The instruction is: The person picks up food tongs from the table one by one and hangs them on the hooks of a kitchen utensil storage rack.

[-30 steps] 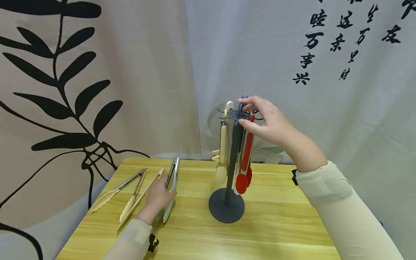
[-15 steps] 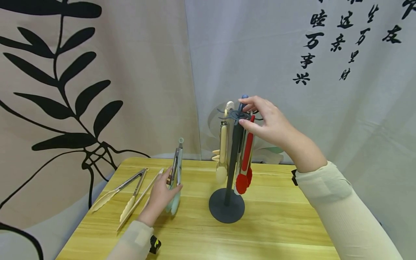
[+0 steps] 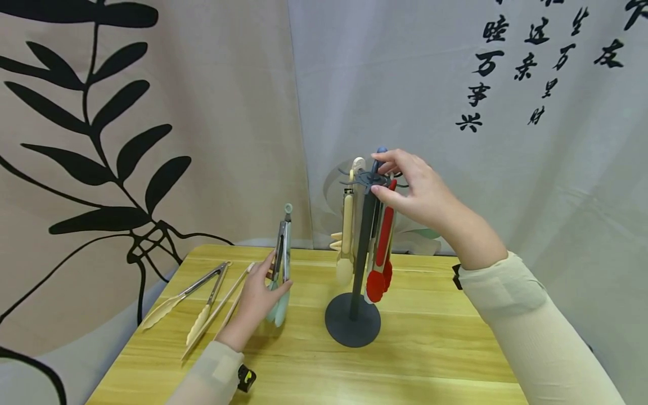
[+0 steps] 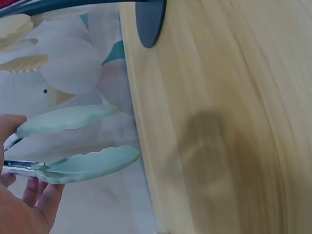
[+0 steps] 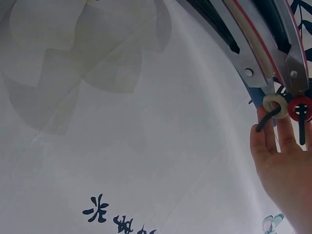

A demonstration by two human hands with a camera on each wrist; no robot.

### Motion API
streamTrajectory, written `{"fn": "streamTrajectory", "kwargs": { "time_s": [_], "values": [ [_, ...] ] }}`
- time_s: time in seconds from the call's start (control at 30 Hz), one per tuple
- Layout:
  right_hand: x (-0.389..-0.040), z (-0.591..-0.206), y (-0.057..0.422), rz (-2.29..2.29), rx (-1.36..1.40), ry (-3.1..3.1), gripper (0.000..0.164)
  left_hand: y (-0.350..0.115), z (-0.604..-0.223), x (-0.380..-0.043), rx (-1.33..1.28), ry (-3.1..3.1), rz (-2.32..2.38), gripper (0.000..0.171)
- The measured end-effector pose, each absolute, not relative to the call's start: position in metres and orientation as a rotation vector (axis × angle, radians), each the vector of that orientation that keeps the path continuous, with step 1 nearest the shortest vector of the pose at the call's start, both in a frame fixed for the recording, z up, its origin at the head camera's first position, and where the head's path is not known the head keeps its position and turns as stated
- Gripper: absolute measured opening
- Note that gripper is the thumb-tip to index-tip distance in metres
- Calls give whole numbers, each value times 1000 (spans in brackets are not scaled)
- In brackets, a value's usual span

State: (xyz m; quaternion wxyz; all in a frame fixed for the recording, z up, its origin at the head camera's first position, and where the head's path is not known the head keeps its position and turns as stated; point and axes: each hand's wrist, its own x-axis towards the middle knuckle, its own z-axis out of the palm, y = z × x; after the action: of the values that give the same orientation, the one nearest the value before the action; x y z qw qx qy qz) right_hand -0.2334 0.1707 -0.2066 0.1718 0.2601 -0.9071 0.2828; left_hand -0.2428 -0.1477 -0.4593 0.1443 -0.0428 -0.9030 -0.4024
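Note:
Mint-green-tipped metal tongs (image 3: 282, 306) are gripped at their metal arms by my left hand (image 3: 253, 304), raised over the table with the ring end up. In the left wrist view their two scalloped tips (image 4: 92, 165) stand apart beyond the thumb and fingers. My right hand (image 3: 420, 188) holds the top of a dark grey utensil stand (image 3: 361, 253), thumb and fingers around its upper post by the hooks. Red tongs (image 3: 376, 284) and cream tongs (image 3: 347, 225) hang there. In the right wrist view a cream ring (image 5: 267, 103) and a red ring (image 5: 292, 111) loop over hooks.
Left of my left hand, cream-tipped metal tongs (image 3: 164, 312) lie spread on the wooden table (image 3: 430, 349). Long beige tongs (image 3: 212, 318) lie alongside them, partly behind my left hand. A printed curtain (image 3: 243, 112) hangs behind the table.
My left hand has lifted the mint-green tongs off the table, moving them up and right towards the stand. My right hand has stayed at the top of the stand.

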Motion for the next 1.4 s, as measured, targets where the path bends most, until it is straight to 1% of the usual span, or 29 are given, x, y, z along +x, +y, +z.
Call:
{"fn": "streamTrajectory", "kwargs": {
  "time_s": [0.5,1.0,1.4],
  "values": [
    [-233,-207,169,780,703,-2579,50,-137,-446,-240,-236,-2532,-1169,83],
    [-231,-207,165,746,673,-2560,50,-133,-431,-237,-463,-2468,-1344,79],
    [-230,-208,163,712,657,-2537,48,-122,-416,-232,-561,-2373,-1503,78]
  ]
}}
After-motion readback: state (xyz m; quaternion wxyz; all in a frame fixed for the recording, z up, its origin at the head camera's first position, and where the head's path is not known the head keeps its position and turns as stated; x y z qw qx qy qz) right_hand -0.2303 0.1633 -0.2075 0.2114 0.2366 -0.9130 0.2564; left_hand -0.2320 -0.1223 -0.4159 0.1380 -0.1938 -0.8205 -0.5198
